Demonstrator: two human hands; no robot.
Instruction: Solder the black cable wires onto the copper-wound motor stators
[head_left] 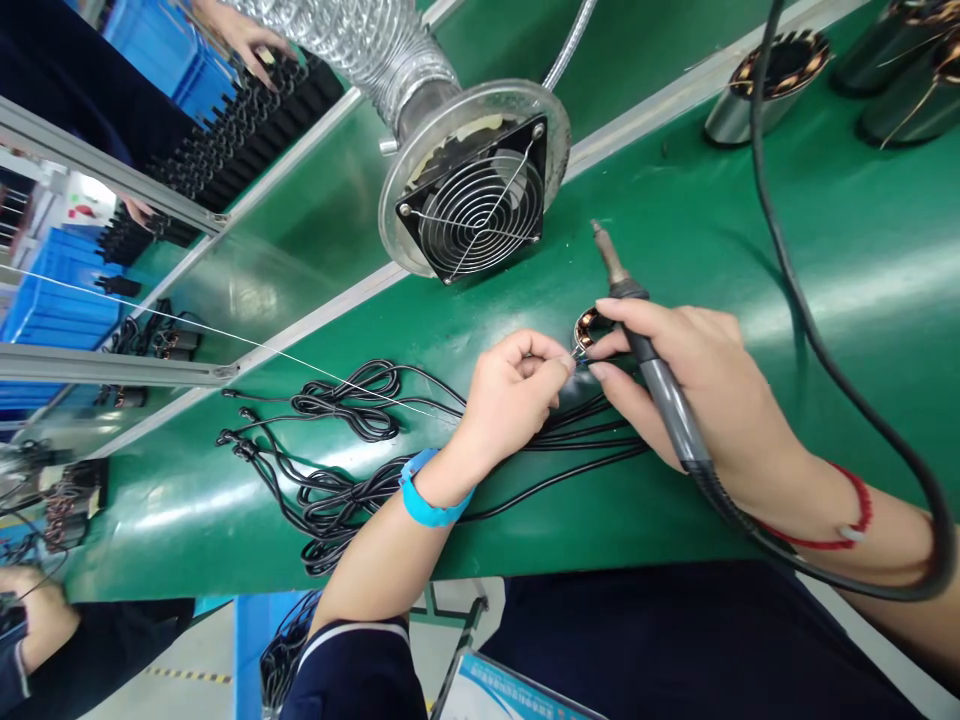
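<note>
My left hand [514, 395], with a blue band at the wrist, pinches thin wire ends beside a small copper-wound stator [583, 330]. My right hand [701, 385] is closed around a soldering iron [664, 395], its tip pointing up and away from the wires. The thumb and fingertips of that hand also reach to the stator and wires, hiding much of them. Black power cables [574, 478] run under and beside my hands to coiled bundles [349, 400] on the left. A thin pale strand [300, 358] stretches in from the left toward my left forearm.
A round fume-extractor fan [480, 222] on a foil duct [367, 45] hangs just beyond my hands. Larger stators [739, 118] stand at the far right. The iron's cord [806, 290] loops on the right. Across the divider, a co-worker's hand [247, 35] touches black parts [225, 140].
</note>
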